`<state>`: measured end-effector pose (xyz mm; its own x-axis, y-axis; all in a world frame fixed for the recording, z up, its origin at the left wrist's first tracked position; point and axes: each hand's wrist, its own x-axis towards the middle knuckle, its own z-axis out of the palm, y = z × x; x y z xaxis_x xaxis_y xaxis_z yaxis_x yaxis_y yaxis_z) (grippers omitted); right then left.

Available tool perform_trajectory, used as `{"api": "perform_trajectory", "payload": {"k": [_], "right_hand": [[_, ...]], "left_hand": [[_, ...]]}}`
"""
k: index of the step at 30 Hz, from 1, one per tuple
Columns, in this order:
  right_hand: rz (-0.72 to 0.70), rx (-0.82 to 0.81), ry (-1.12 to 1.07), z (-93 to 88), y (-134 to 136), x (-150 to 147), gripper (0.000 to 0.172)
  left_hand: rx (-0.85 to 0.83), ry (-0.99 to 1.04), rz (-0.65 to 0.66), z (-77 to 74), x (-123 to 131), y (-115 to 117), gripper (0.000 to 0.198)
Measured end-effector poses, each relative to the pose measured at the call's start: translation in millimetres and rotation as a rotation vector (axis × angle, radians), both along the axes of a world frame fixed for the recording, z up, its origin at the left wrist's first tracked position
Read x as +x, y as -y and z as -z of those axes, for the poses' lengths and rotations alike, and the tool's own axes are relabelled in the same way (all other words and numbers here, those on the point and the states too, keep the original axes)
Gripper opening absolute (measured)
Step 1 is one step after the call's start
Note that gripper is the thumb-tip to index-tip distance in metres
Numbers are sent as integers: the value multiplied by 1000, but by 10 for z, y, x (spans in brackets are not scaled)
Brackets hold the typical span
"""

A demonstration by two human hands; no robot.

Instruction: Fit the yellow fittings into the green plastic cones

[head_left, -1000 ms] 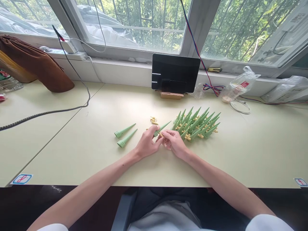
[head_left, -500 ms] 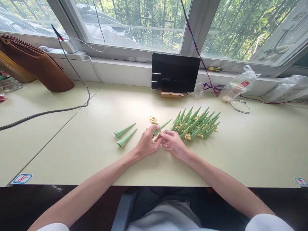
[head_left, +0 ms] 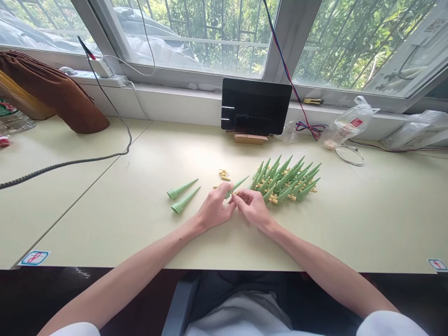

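Note:
My left hand (head_left: 216,206) is closed around a green plastic spike (head_left: 241,184), its pointed end aimed up and to the right. Against the spike's side, my right hand (head_left: 255,207) pinches a small yellow valve piece (head_left: 235,193), partly covered by the fingertips. Two more green cones (head_left: 185,199) lie to the left of my hands. Just beyond my left hand is a small heap of yellow pieces (head_left: 224,174). Right of my hands, several green spikes with yellow pieces fitted (head_left: 285,179) stand packed in a cluster.
A black tablet (head_left: 256,106) leans on a cardboard stand (head_left: 250,139) at the back. A dark braided cable (head_left: 66,164) crosses the table on the left, near a brown bag (head_left: 75,105). Plastic bags (head_left: 350,123) and a white cable (head_left: 352,156) lie back right.
The fingers of my right hand have shifted slightly around the yellow piece at the spike. Both hands stay together in nearly the same place.

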<state>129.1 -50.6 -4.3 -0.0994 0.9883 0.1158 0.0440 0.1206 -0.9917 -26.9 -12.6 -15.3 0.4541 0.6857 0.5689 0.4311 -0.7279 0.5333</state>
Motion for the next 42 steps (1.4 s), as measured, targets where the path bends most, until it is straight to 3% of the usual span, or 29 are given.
{"api": "perform_trajectory", "payload": {"k": [9,17,28,35,42], "right_hand": [[-74,-227,-269,-63,-18,9,34],[-228,-454,-552,-78,-72,41,26],[-106,-345,-360,-102,-8,-20,34],[55,-22,-11,-55,31,-32,29],[26,-34,-33,-35,24,-22,31]], "left_hand": [[-38,37,-12,-24,10,27,25],[-58,52,-18,-34,24,30,28],[-45,39,-21,-36,30,21,22],[-50,14,-19,-3,27,24,21],[-57,30,-20,6,17,24,22]]}}
